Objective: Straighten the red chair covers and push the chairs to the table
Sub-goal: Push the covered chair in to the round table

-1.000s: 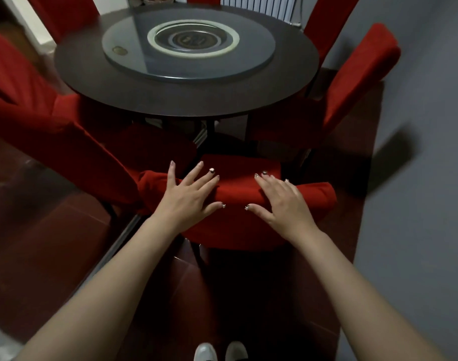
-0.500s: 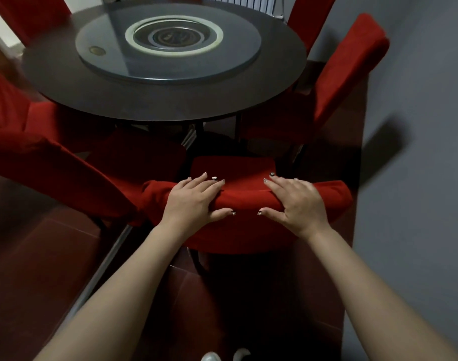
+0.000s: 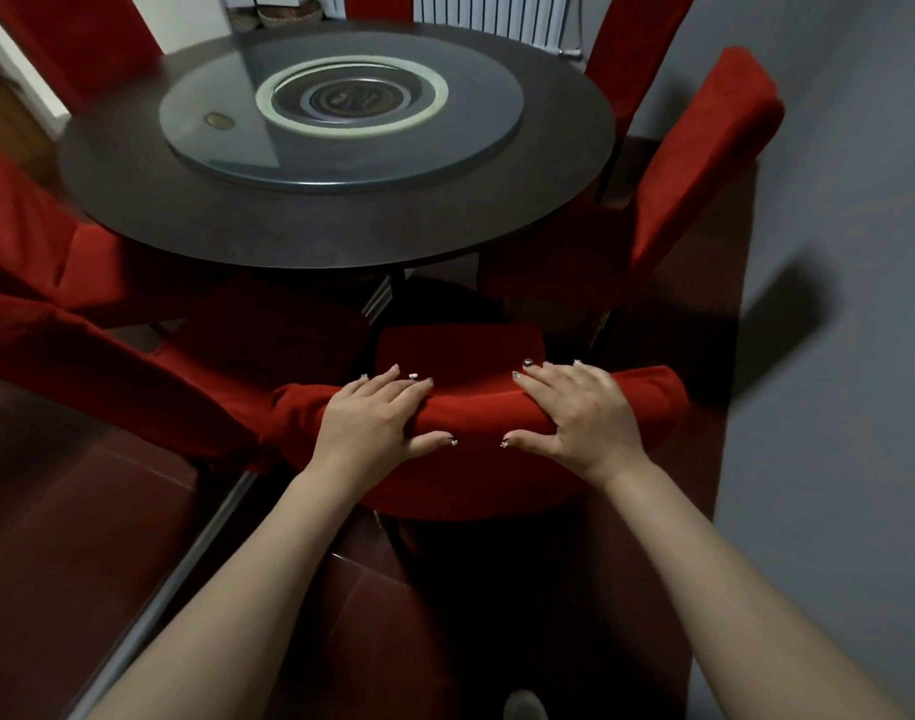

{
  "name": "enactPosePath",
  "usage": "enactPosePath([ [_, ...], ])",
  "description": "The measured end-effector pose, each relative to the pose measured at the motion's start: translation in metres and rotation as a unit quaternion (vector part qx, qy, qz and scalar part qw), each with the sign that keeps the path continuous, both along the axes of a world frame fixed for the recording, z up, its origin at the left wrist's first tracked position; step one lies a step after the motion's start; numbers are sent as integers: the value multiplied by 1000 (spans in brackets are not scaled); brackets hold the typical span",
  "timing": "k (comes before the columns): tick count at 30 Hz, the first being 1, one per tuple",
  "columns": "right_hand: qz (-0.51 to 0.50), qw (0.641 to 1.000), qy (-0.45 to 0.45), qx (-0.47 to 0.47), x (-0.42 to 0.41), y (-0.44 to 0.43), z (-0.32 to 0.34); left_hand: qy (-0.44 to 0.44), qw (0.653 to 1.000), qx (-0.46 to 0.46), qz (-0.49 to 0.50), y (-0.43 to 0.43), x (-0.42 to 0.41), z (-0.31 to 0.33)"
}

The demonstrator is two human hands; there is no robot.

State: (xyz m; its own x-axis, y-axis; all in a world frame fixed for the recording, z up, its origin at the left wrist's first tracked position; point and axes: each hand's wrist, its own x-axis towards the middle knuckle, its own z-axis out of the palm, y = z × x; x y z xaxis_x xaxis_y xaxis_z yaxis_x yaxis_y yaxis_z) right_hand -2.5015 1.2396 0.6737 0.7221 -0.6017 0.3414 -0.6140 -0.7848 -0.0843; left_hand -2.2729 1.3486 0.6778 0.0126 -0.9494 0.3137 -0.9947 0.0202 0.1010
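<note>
Head view, the only one supplied: you stand behind the near chair (image 3: 476,415), both hands on the top of its back. Your left hand (image 3: 377,423) has its fingers laid over the far side of the back and its thumb hooked on the near side, holding the red cover (image 3: 647,392) and the frame beneath it together. Your right hand (image 3: 580,413) holds the same way, a little apart from the left and nearer the right end. The seat (image 3: 460,350) faces the near edge of the table (image 3: 341,244); whether its front has passed under that edge cannot be told in the shadow. Finding: the cover is bunched at the left end of the back (image 3: 294,413), where it sits against the neighbouring chair (image 3: 107,366). The right-side chair (image 3: 704,163) stands close on the other flank. Judgement: the step in hand is the push to the table. Press evenly through both palms and drive straight at the table's near edge, so the chair does not swing into either neighbour. Push the frame, not the fabric, or the cover will likely ride forward and wrinkle. Favour the right slightly if the left end catches. Once the chair is in, smooth the bunched left end flat.
</note>
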Motion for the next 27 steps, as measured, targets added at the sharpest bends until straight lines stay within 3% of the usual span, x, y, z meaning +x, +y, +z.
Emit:
enactPosePath([
  [15, 64, 997, -29, -16, -37, -92, -1, -11, 998, -44, 45, -66, -49, -3],
  [27, 67, 996, -37, -34, -24, -143, -1, -22, 994, -97, 45, -114, -35, -10],
])
